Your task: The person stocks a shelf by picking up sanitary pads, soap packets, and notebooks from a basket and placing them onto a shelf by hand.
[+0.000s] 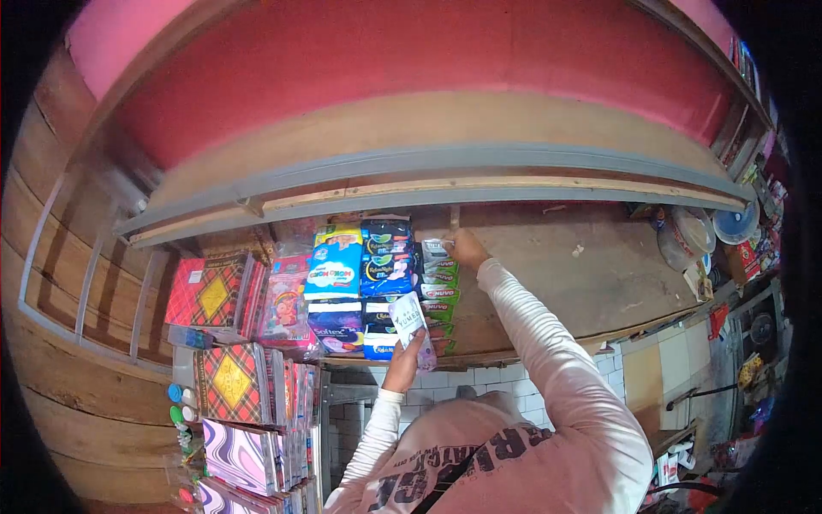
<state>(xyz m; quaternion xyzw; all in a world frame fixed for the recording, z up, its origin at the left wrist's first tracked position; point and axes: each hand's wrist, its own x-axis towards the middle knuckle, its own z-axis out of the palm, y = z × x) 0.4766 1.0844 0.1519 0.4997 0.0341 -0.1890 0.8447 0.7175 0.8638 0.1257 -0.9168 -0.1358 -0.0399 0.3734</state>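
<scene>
My left hand [402, 368] is closed around a white packet [408, 315] with dark lettering, tilted over the front of the shelf. Under it hangs a purplish packet [425, 353], partly covered. Farther back, my right hand [469, 250] has its fingers pressed at the edge of a small silver-white packet [437, 249], at the back end of a row of green-and-white Nuvo packets [440, 291]. Left of that row lie dark blue pad packs [387, 265], a light blue Momo pack [334, 272] and a purple Softex pack [336, 328].
Plaid-covered books [210, 293] and swirl-patterned books [235, 454] are stacked at the left. A grey metal bar [445, 160] crosses above the wooden shelf [548, 291]. Plastic tubs [735, 224] stand at the far right. Small bottles [176, 394] are beside the books.
</scene>
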